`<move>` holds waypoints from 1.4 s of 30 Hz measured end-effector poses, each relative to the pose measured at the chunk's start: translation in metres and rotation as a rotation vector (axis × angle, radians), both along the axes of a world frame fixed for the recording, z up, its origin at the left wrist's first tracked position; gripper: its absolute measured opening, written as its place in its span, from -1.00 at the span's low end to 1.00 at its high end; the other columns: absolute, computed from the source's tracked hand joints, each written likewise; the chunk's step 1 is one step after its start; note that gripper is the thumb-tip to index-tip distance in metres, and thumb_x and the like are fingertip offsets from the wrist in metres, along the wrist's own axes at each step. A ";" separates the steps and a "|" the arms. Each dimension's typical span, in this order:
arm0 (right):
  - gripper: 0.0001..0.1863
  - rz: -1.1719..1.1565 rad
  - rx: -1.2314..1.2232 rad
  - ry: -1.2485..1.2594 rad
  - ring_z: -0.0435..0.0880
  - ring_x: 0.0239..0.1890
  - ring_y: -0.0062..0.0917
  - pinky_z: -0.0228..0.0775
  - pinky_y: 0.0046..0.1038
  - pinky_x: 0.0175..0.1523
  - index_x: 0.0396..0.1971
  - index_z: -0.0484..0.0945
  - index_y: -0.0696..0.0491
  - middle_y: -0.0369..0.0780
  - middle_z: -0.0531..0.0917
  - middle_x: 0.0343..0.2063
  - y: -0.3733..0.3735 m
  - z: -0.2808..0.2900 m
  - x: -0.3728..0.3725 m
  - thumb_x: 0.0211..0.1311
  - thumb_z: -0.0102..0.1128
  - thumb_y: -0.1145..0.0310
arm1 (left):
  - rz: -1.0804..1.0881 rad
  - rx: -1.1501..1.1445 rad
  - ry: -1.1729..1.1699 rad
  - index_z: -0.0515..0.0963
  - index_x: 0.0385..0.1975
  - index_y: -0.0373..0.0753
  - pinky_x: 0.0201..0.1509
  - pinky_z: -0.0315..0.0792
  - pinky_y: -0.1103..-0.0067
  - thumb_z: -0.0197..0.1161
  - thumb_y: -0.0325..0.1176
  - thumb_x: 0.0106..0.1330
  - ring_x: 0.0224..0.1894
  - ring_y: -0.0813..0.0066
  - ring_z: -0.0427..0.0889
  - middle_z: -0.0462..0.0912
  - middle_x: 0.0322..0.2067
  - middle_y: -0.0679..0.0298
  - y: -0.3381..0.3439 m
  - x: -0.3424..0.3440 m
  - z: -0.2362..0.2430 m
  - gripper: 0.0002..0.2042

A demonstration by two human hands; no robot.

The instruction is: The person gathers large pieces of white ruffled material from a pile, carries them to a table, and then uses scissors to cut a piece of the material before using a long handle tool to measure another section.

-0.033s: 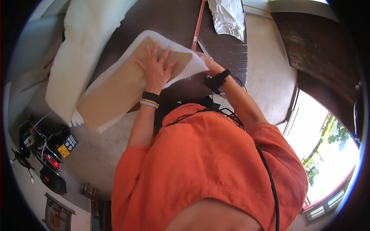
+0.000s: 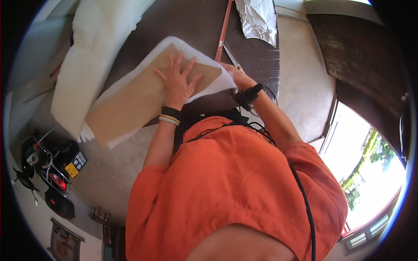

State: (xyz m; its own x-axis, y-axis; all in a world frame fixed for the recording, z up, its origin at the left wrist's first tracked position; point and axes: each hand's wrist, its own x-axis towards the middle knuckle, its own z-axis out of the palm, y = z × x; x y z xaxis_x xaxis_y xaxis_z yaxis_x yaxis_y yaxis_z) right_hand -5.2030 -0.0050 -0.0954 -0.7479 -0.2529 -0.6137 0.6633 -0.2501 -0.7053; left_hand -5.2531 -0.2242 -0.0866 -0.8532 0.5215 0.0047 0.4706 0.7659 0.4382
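My left hand [image 2: 176,87] lies flat with fingers spread on a brown cardboard panel [image 2: 135,95]. The panel rests on a slightly larger sheet of white batting [image 2: 150,54], whose fluffy border shows around it. At the right corner of this sheet, my right hand [image 2: 235,76] has its fingers closed on the batting's edge; some fingertips are hidden. Just beyond that hand lies a pair of scissors [image 2: 235,58], partly covered by it. A reddish-brown rod with a ribbed end [image 2: 224,30] lies beside the scissors on the dark table [image 2: 191,21].
A long strip of thick cream batting [image 2: 93,48] hangs over the table's left side. Crumpled silvery sheeting [image 2: 259,19] lies at the far right. A parked motorbike [image 2: 52,174] stands on the floor at lower left. Black cables [image 2: 300,182] run down my shirt.
The cardboard and batting have shifted slightly toward me, and both hands moved a little with them. More of the scissors shows beside my right hand.
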 end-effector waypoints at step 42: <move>-0.74 -0.229 0.237 0.666 0.49 -0.32 -0.73 0.31 -0.71 -0.27 -0.07 0.44 0.13 -0.30 0.58 -0.31 -0.046 0.101 -0.001 0.24 0.12 0.47 | 0.190 0.192 0.035 0.24 0.25 0.11 0.25 -0.32 -0.24 0.15 -0.01 0.21 0.40 0.10 -0.09 0.06 0.32 0.20 -0.011 0.049 0.012 -0.42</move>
